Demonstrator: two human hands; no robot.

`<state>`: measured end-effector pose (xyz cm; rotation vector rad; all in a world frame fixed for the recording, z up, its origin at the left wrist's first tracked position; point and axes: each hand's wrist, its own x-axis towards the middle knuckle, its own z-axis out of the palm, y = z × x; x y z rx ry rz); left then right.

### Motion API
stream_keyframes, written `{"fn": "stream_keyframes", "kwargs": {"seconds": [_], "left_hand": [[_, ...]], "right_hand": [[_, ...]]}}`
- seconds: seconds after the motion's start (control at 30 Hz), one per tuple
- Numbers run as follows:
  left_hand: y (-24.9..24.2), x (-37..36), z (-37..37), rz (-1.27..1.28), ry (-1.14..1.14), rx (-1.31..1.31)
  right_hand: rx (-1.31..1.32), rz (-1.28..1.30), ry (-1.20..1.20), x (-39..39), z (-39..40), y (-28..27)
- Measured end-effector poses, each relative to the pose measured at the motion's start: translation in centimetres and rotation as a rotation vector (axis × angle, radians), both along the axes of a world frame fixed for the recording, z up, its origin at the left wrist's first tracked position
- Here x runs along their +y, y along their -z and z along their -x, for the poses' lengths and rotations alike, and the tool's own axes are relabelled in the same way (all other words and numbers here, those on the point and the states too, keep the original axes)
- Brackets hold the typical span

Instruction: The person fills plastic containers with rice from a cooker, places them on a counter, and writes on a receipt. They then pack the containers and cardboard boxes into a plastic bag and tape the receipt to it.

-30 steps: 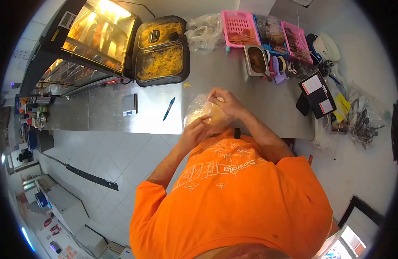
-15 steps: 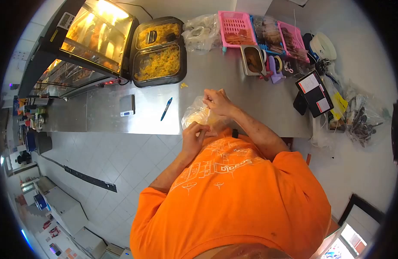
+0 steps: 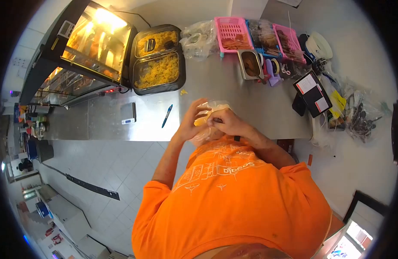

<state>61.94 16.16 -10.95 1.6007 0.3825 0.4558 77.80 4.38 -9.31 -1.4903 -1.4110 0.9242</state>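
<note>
A clear plastic bag (image 3: 202, 137) with something pale yellow inside is close against my body at the counter's front edge. My right hand (image 3: 228, 121) is closed in a pinch on the bag's gathered plastic. My left hand (image 3: 193, 121) curves along the bag's left side, its fingers apart and thumb pointing inward. Both hands hide much of the bag, and its exact contents cannot be made out. To the left of my hands, a blue pen (image 3: 167, 116) and a small scale (image 3: 128, 113) lie on the steel counter (image 3: 104, 125).
A lit glass food warmer (image 3: 95, 43) stands at the back left. Beside it is a black double pan (image 3: 159, 88) of yellow rice. Pink baskets (image 3: 231, 26), a metal container (image 3: 250, 64) and tape dispensers (image 3: 274, 77) line the back. A black tablet-like stand (image 3: 313, 93) is at right.
My left hand has moved up and its fingers have spread. My right hand has come down to the bag's middle, still pinched. The view has shifted slightly.
</note>
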Motion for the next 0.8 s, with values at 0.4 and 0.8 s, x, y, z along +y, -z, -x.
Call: {"fn": "stream_keyframes", "kwargs": {"seconds": [0.4,0.8], "left_hand": [[0.7,4.2,-3.9,-0.405,0.642,0.124],[1.6,-1.3,-12.4,-0.352,0.504,0.017]], "right_hand": [[-0.032,0.072,-0.09,-0.4,-2.3,-1.6],[0.009,-0.019,0.297,-4.9,-7.4,-1.2]]}}
